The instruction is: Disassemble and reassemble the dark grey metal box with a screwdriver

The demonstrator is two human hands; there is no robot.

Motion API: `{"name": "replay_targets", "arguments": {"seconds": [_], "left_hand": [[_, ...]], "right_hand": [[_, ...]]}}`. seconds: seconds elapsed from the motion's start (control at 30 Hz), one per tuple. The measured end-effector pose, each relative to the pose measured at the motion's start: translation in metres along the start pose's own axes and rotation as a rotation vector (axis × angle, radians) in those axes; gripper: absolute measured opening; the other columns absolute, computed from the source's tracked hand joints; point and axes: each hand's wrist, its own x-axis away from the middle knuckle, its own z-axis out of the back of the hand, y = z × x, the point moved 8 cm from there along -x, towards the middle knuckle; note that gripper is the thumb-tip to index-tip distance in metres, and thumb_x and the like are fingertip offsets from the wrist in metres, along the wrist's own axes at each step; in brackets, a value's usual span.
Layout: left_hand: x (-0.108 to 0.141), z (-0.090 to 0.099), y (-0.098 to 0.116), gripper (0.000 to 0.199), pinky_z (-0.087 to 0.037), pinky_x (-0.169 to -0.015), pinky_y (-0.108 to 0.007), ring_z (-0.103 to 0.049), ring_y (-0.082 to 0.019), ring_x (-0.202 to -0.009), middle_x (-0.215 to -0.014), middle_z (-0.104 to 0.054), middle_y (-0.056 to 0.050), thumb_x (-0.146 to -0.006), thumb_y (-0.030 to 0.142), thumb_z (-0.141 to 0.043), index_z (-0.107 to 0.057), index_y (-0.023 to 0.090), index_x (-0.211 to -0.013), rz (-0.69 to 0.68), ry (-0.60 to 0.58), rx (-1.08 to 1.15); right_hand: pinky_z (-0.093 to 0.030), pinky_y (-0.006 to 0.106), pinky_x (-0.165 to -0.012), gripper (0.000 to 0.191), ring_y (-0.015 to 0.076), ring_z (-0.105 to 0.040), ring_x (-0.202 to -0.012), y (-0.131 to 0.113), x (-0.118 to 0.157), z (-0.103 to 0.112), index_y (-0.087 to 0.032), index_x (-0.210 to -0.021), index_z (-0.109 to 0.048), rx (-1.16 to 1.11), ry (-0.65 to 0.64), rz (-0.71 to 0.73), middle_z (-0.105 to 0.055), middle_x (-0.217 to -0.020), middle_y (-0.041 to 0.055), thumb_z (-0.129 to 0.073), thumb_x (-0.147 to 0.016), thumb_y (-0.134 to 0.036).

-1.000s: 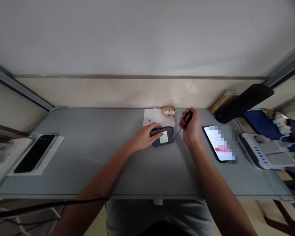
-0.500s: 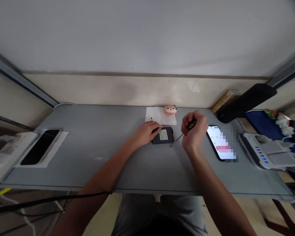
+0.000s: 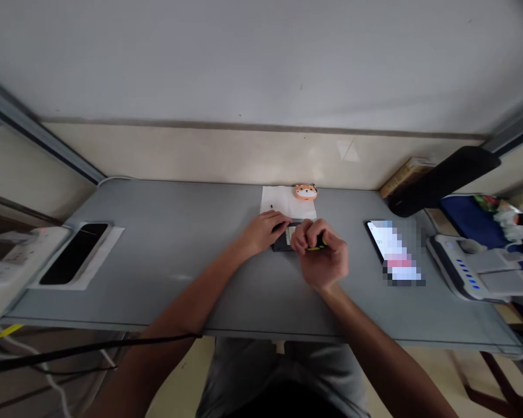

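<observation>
While left hand (image 3: 264, 232), fingers extended, touches flat black rectangular box (image 3: 281, 244) just rightward on grey desk (image 3: 174, 232), right hand (image 3: 325, 258), fingers curled round black-and-yellow tool handle (image 3: 317, 244), hides box's right part; long axis unclear.

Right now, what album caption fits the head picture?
Left hand on a dark box, right hand holding a black-and-yellow handle.

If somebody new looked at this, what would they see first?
Probably the little orange-and-white case with an animal face, on the white paper at the back of the grey desk. Next might be the black-edged phone with a bright screen, over on the right. Then the black-and-yellow tool handle in the right grip, over the flat black box.
</observation>
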Motion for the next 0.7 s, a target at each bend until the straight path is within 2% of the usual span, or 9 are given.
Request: {"name": "replay_targets", "arguments": {"seconds": [0.1, 0.3, 0.5, 0.7], "left_hand": [[-0.0001, -0.0003, -0.0011, 0.023, -0.056, -0.095, -0.035, -0.070, -0.020, -0.104, -0.102, -0.077, -0.005, -0.105, 0.023, -0.050, -0.073, 0.021, -0.106, 0.013, -0.008, 0.004], [-0.0011, -0.0009, -0.0027, 0.021, -0.056, -0.096, -0.036, -0.070, -0.019, -0.104, -0.105, -0.076, -0.004, -0.104, 0.022, -0.052, -0.072, 0.022, -0.106, 0.006, 0.000, -0.001], [-0.0007, -0.0010, -0.0020, 0.023, -0.056, -0.097, -0.035, -0.069, -0.019, -0.104, -0.103, -0.076, -0.004, -0.105, 0.023, -0.050, -0.073, 0.022, -0.109, 0.009, -0.020, -0.007], [-0.0007, 0.0011, -0.0006, 0.021, -0.056, -0.097, -0.035, -0.070, -0.019, -0.106, -0.105, -0.077, -0.004, -0.104, 0.022, -0.051, -0.072, 0.022, -0.108, -0.016, 0.002, -0.020]], "right_hand": [[-0.027, 0.029, -0.051, 0.033, 0.0132, -0.035, -0.050, 0.0035, 0.0022, -0.0059, -0.022, -0.059, -0.047, -0.028, -0.037, -0.018, -0.038, -0.056, -0.0018, -0.052, -0.087, -0.038], [-0.025, 0.029, -0.050, 0.035, 0.0131, -0.034, -0.049, 0.0021, 0.0008, 0.0012, -0.023, -0.057, -0.049, 0.003, -0.023, -0.018, -0.038, -0.055, -0.0024, -0.057, -0.086, -0.042], [-0.030, 0.029, -0.051, 0.031, 0.0130, -0.037, -0.051, 0.0019, 0.0004, -0.0016, -0.023, -0.063, -0.050, -0.065, -0.049, -0.026, -0.039, -0.060, -0.0017, -0.054, -0.088, -0.040], [-0.029, 0.028, -0.051, 0.031, 0.0119, -0.037, -0.051, 0.0011, 0.0011, 0.0015, -0.022, -0.066, -0.050, -0.040, -0.002, 0.002, -0.040, -0.061, -0.0025, -0.056, -0.088, -0.043]]}}
